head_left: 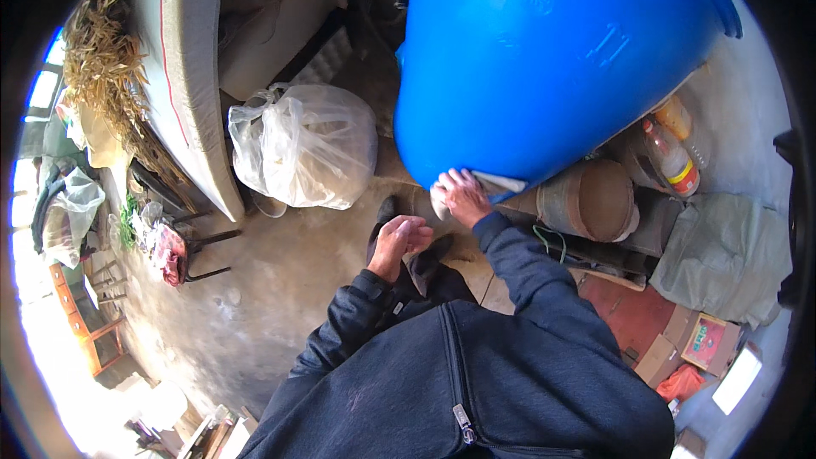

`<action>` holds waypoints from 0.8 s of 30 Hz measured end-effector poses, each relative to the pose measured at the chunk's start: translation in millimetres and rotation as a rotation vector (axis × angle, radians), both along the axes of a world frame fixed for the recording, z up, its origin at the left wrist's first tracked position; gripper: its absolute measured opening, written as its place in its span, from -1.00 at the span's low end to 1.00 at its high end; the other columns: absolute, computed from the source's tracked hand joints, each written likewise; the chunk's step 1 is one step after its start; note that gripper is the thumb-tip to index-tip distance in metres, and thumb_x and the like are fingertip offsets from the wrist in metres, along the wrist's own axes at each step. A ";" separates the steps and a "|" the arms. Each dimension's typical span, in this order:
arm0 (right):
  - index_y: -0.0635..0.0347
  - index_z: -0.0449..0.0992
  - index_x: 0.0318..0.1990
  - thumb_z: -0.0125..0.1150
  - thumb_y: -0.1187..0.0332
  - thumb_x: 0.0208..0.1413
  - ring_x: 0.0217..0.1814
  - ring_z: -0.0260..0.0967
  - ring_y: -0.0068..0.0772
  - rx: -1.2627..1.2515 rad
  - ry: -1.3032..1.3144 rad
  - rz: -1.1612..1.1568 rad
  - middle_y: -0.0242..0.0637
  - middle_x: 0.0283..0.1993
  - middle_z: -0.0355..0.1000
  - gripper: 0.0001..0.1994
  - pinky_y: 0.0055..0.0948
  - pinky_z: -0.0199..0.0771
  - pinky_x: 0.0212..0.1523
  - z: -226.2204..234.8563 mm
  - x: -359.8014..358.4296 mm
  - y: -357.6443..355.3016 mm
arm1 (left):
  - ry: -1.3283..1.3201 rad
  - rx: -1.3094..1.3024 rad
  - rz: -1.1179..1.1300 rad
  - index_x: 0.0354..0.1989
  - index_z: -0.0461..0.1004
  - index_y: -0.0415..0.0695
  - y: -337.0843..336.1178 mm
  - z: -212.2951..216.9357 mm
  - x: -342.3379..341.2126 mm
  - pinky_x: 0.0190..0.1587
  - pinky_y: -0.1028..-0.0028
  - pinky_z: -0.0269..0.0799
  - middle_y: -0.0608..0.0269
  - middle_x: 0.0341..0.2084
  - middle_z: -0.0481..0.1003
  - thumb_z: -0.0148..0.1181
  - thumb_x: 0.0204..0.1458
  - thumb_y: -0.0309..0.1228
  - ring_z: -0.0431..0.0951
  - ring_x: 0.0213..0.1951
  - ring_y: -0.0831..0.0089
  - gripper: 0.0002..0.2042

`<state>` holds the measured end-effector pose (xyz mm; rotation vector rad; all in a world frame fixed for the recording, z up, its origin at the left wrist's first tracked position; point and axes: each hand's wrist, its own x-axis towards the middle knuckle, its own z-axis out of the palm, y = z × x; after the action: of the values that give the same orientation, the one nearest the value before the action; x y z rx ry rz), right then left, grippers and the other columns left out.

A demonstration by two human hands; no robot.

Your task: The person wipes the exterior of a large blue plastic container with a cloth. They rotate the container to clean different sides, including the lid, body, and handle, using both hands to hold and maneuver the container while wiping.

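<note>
A big blue plastic barrel point(501, 76) fills the upper right of the head view. My right hand point(463, 198) is at its lower edge, fingers closed on a pale grey cloth point(503, 181) that lies against the blue wall; part of the cloth is hidden under the hand. Lower and to the left, my left hand point(401, 242) hangs in the air in front of my body, apart from the barrel. Its fingers are loosely bent and apart from the palm, with nothing seen in them.
Left of the barrel sits a stuffed clear plastic bag point(310, 144). A rusty round container point(586, 200), a bottle with a red cap point(671, 157) and a grey-green sheet point(722, 259) lie along the right wall. A padded white panel point(189, 76) leans at the left.
</note>
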<state>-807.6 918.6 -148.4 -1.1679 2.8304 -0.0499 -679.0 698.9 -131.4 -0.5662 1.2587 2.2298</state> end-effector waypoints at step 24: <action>0.22 0.65 0.24 0.48 0.41 0.31 -0.14 0.70 -0.24 -0.859 -0.493 -0.813 -0.09 0.07 0.71 -0.63 -0.24 0.72 -0.06 39.1 95.4 49.0 | 0.385 -0.181 0.612 0.35 0.42 -0.09 -4.4 -34.4 -135.4 0.09 0.28 0.61 0.19 0.04 0.64 0.29 0.50 -0.30 0.64 0.05 0.39 -0.64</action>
<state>-712.2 967.6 -109.3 0.0966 2.5921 -1.4485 -814.3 694.6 -165.8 -0.6819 1.6622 2.8469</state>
